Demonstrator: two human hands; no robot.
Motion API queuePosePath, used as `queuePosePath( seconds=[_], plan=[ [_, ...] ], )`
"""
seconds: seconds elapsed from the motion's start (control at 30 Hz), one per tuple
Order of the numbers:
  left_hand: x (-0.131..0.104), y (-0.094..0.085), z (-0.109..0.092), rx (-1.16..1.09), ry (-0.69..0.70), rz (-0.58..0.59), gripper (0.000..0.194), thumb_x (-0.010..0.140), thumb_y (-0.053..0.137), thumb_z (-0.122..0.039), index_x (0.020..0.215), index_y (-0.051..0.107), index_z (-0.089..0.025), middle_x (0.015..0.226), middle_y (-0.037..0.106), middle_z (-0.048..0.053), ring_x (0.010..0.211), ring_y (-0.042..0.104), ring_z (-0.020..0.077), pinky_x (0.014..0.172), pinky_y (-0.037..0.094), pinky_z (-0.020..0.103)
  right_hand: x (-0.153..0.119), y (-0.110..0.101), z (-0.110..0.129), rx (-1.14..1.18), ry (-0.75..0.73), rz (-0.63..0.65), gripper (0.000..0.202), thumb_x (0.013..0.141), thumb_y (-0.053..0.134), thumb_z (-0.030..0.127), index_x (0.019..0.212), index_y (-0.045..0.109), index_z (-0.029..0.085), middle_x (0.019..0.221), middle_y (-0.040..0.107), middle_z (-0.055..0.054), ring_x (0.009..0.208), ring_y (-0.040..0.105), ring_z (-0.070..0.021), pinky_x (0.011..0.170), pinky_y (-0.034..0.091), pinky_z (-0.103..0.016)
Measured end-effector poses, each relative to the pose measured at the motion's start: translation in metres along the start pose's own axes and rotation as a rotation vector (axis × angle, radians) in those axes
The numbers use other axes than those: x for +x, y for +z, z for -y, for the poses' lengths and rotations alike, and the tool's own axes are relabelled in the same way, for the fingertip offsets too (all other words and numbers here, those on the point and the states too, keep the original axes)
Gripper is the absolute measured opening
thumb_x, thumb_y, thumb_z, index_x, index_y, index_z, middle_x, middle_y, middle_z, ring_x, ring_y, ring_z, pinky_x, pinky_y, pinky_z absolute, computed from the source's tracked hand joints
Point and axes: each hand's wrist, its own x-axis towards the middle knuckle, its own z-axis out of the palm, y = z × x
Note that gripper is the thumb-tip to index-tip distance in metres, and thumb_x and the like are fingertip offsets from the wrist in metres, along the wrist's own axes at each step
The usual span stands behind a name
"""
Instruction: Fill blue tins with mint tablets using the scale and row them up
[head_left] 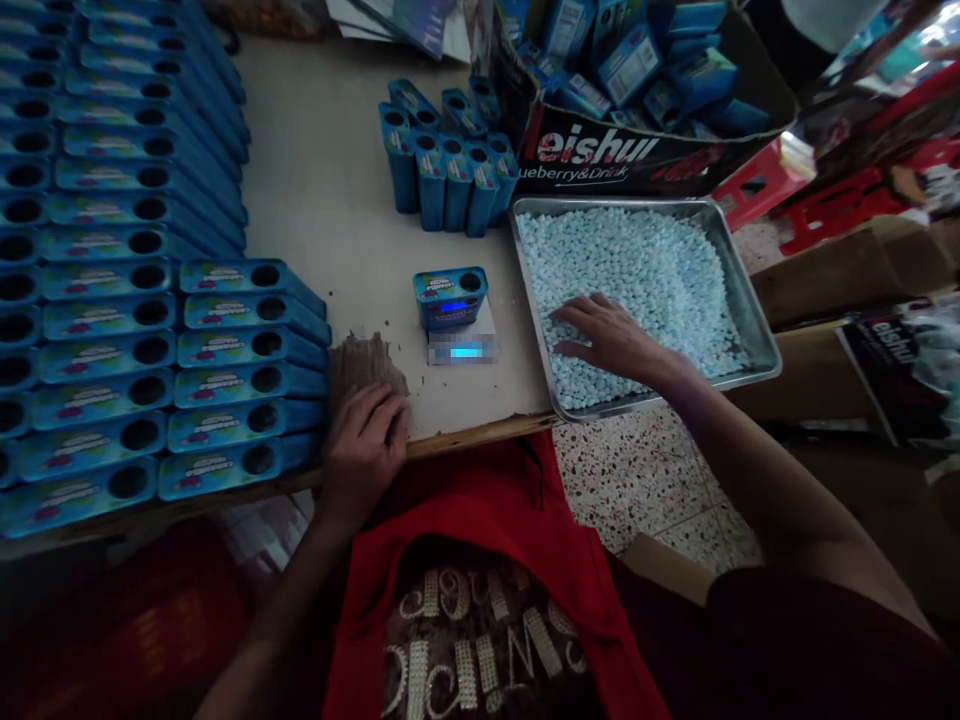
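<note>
Item: your right hand (604,335), palm down over the near left part of a shallow rectangular metal tray (752,300), fingers spread and touching pale blue-white pellets (637,260); no pinch shows. Item: your left hand (367,440), fingers curled at the front edge of the pale worktop (300,130), beside a worn brown patch; whether it pinches anything, you cannot tell from this angle. It rests there, perhaps, as a steadying point while the other reaches across. Item: one slim blue printed container (450,295), upright on a small pale scale (484,318) between and beyond the hands, its lit display facing you, probably for easy reading. Item: a loose cluster of like blue containers (454,175), upright behind the scale, apart from it. Item: close-set rows of blue containers (105,315) on the left, round dark openings upward, likely packed tightly to save room and keep them standing. Item: a black printed cardboard box (600,160) behind the tray, holding jumbled blue containers. The tray sits beside the scale, seemingly for short reach.
</note>
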Motion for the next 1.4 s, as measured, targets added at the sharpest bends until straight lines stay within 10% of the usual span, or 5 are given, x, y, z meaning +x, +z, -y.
queuePosePath(
  seconds=[0.27,0.5,1.0,1.4],
  plan=[
    [-0.001,0.004,0.001,0.024,-0.042,-0.007,0.015,0.112,0.073,-0.022,0.121,0.085,-0.021,0.126,0.087,0.014,0.123,0.082,0.0312,0.115,0.065,0.049,-0.002,-0.009,-0.024,0.410,0.211,-0.102,0.013,0.089,0.079,0.029,0.098,0.082,0.020,0.083,0.079,-0.006,0.074,0.071,-0.0213,0.071,0.051,-0.035],
    [0.000,0.006,0.001,0.031,-0.046,-0.015,0.017,0.112,0.071,-0.022,0.120,0.086,-0.021,0.126,0.087,0.013,0.123,0.082,0.0305,0.125,0.061,0.053,0.012,-0.009,-0.025,1.012,0.453,-0.263,0.040,0.066,0.104,0.040,0.079,0.071,0.021,0.058,0.067,-0.001,0.050,0.058,-0.0136,0.051,0.046,-0.028],
    [0.000,0.003,-0.001,0.043,-0.037,-0.003,0.017,0.111,0.072,-0.019,0.123,0.084,-0.022,0.128,0.087,0.013,0.124,0.083,0.0298,0.120,0.064,0.050,0.094,-0.102,0.080,0.350,-0.130,-0.218,0.009,0.093,0.090,0.032,0.097,0.088,0.024,0.086,0.081,-0.003,0.090,0.079,-0.0243,0.079,0.060,-0.036],
    [0.001,0.000,-0.003,-0.021,0.006,-0.003,0.022,0.110,0.074,-0.014,0.129,0.080,-0.022,0.130,0.085,0.012,0.128,0.081,0.0292,0.124,0.062,0.047,0.113,-0.112,0.098,0.414,-0.085,-0.103,0.034,0.076,0.104,0.007,0.102,0.093,0.026,0.085,0.083,0.001,0.082,0.080,-0.0226,0.084,0.064,-0.039]
  ],
)
